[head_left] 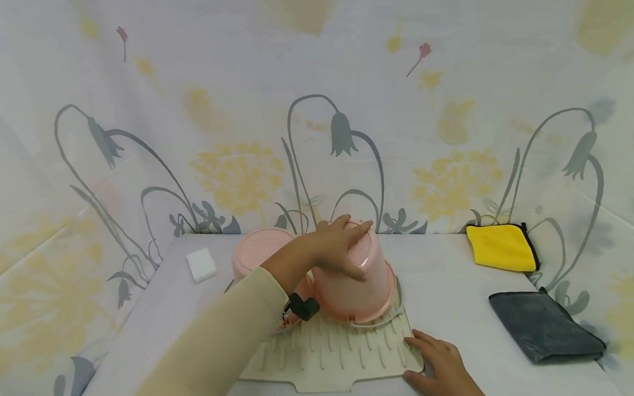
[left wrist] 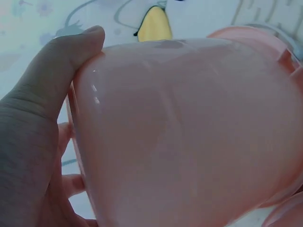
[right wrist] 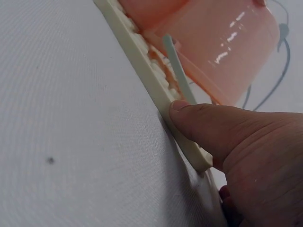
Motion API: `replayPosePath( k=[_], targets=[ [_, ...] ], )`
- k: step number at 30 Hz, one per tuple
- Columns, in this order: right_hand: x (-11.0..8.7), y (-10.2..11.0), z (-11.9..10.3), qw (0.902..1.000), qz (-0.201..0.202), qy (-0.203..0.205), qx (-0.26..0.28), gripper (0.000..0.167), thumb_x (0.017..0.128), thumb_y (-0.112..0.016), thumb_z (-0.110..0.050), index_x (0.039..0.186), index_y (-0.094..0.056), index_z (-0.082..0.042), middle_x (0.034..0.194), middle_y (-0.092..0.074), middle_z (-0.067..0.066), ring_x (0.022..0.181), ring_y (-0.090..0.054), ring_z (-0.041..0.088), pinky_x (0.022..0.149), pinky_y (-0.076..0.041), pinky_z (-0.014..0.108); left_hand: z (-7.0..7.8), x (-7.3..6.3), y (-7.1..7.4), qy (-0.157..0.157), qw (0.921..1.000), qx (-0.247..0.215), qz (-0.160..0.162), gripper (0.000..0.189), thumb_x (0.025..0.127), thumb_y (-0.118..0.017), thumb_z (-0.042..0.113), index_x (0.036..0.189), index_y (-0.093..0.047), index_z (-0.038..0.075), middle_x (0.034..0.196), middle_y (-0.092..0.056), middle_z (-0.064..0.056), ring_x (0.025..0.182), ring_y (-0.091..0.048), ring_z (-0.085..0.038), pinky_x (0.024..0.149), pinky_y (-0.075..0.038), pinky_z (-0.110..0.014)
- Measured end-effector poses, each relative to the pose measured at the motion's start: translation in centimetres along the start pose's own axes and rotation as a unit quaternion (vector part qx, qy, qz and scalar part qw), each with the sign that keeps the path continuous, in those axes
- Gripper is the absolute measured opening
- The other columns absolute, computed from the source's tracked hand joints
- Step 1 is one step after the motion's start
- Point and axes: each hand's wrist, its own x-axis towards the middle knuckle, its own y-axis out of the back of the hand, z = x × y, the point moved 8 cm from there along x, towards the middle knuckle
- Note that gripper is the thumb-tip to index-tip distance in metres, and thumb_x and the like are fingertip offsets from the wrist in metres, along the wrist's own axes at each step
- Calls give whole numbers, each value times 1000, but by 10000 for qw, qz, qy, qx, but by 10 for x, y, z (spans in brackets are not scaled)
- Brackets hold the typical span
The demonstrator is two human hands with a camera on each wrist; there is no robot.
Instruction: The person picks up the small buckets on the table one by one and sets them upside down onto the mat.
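Note:
Two pink buckets stand upside down, side by side, on a cream ridged draining board [head_left: 326, 365]. My left hand [head_left: 333, 250] grips the right bucket [head_left: 356, 291] from above, fingers spread over its upturned base. The left wrist view shows the thumb [left wrist: 90, 40] bent over the base's edge and other fingers around the far side. Partly behind my left forearm is the left bucket [head_left: 260, 247]. At the board's near right corner, my right hand [head_left: 441, 365] holds the edge, its thumb [right wrist: 189, 116] on the rim beside the bucket's pale handle [right wrist: 177, 66].
A white block [head_left: 201, 264] lies at the back left of the table. On the right are a folded yellow cloth [head_left: 501, 248] and, nearer, a dark grey cloth [head_left: 544, 326]. Flower-patterned curtains [head_left: 310, 61] surround the table's back and sides.

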Motion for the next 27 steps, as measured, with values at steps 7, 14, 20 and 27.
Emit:
replayPosePath(
  k=[7, 14, 20, 27],
  targets=[
    [0, 1, -1, 9999, -49, -76, 131, 67, 88, -84, -40, 144, -61, -13, 161, -46, 16, 139, -38, 47, 108, -38, 70, 2, 7, -10, 223, 9997, 101, 19, 108, 82, -74, 72, 166, -12, 48, 177, -6, -8, 155, -19, -55, 114, -35, -71],
    [2, 1, -4, 9998, -98, 54, 155, 65, 88, -84, -38, 143, -62, -13, 161, -46, 17, 139, -38, 49, 107, -37, 71, 6, 14, -18, 597, 9979, 236, 96, 101, 82, -72, 74, 163, -15, 56, 178, -6, -1, 157, -18, -50, 109, -33, -77],
    [3, 1, 1, 9997, -127, -153, 114, 66, 86, -85, -39, 143, -62, -15, 161, -46, 15, 139, -39, 48, 107, -38, 71, 18, 20, -23, 499, 9979, 407, 60, 98, 83, -69, 74, 164, -17, 53, 177, -10, -2, 156, -20, -50, 110, -31, -77],
    [2, 0, 6, 9995, -200, -209, 111, 67, 86, -85, -41, 144, -62, -15, 161, -46, 14, 139, -39, 48, 108, -37, 72, 28, 22, -26, 284, 9981, 530, -105, 96, 85, -67, 72, 164, -17, 52, 177, -9, -1, 158, -16, -50, 111, -29, -79]
  ],
)
